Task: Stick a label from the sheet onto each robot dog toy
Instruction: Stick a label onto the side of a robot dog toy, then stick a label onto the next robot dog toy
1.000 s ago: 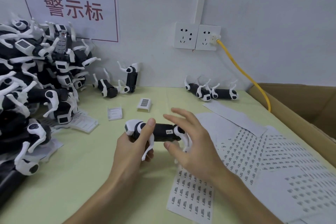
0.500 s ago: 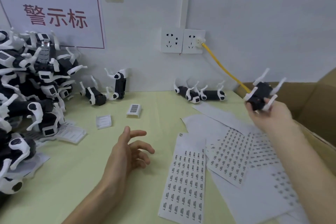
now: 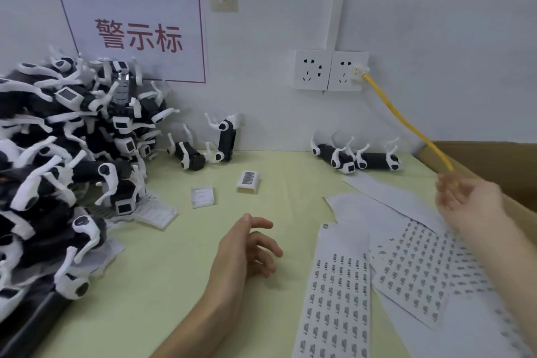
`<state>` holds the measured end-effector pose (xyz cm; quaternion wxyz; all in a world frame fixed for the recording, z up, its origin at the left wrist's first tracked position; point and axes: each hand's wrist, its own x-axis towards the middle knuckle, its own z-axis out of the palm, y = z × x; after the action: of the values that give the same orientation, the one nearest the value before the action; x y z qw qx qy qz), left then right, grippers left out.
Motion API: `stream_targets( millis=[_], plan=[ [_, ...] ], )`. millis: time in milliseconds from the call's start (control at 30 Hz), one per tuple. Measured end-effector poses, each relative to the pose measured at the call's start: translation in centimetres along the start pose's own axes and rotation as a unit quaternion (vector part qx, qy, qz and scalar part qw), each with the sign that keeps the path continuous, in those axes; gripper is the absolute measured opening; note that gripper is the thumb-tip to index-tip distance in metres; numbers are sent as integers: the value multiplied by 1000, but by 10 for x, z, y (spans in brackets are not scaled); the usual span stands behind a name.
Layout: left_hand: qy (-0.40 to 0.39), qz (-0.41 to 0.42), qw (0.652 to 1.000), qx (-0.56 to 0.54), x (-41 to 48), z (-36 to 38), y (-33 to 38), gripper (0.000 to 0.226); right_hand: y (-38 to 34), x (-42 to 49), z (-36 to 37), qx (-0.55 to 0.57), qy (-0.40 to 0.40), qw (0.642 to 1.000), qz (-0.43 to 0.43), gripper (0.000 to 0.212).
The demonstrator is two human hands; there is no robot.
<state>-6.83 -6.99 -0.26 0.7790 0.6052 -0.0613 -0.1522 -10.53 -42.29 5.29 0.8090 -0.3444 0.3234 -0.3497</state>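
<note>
Both hands are free of any toy. The left hand (image 3: 247,247) hangs low over the green table (image 3: 162,285), fingers loosely spread and slightly curled, holding nothing. The right hand (image 3: 467,203) is up near the edge of the cardboard box (image 3: 494,160) on the right, blurred, its fingers relaxed and apart, nothing in it that I can see.

The label sheets (image 3: 340,293) lie on the table in front of the right arm, several overlapping, with rows of small printed labels. The nearest sheet lies just right of the left hand.

The toy dogs are scattered: a big heap (image 3: 66,168) fills the left side, 2 dogs (image 3: 209,145) sit by the wall near the heap, one propped upright, and 2 more (image 3: 357,157) lie on their backs by the wall under the sockets (image 3: 329,70). A yellow cable (image 3: 404,122) runs from the right socket down toward the box. 2 small white pieces (image 3: 225,187) lie between the heap and the sheets. A sign (image 3: 136,32) with red characters hangs on the wall.
</note>
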Motion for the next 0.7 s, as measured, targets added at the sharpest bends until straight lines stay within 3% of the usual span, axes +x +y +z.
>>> stream_targets(
  millis=[133,300,367,533,700],
  plan=[
    [9,4,999,35,6,-11,6,24,52,-39,66,-163,-131,978,-6,20],
    [67,83,975,193,21,-41,15,16,119,-78,144,-372,-305,869,-116,16],
    [88,90,970,208,26,-48,15,16,145,-73,177,-452,-331,805,-196,16],
    [106,95,972,187,33,-50,11,19,173,-42,259,-610,-359,585,-396,57],
    [112,90,975,170,35,-51,10,19,189,-25,310,-687,-401,401,-454,74]
  ],
)
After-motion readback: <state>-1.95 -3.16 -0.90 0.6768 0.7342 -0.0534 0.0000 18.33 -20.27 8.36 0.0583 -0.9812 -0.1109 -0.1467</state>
